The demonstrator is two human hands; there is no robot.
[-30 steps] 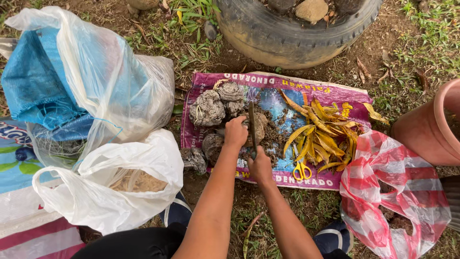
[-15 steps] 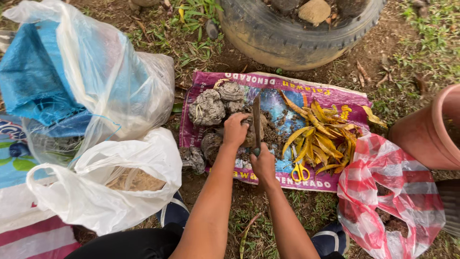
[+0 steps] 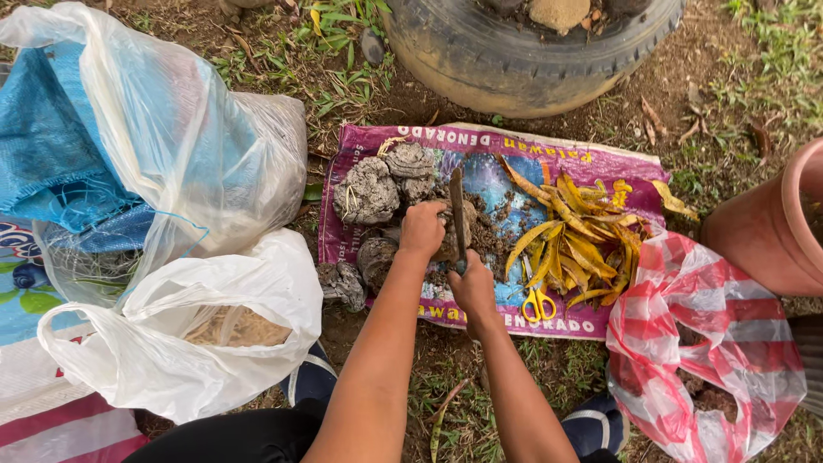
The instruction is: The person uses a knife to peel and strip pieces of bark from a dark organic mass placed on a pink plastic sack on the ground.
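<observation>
Head view: purple printed sack (image 3: 549, 154) lies beside red-striped bag (image 3: 720, 343).

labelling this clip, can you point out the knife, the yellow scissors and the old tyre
knife (image 3: 458, 210), head view, middle of the blade
yellow scissors (image 3: 538, 304), head view, on the handle loops
old tyre (image 3: 514, 73), head view, on its outer sidewall

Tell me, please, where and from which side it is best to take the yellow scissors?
Probably by the loop handles of the scissors, coming from the person's side: the loops point that way, near the mat's edge, while the blades run under the yellow peels.
</observation>
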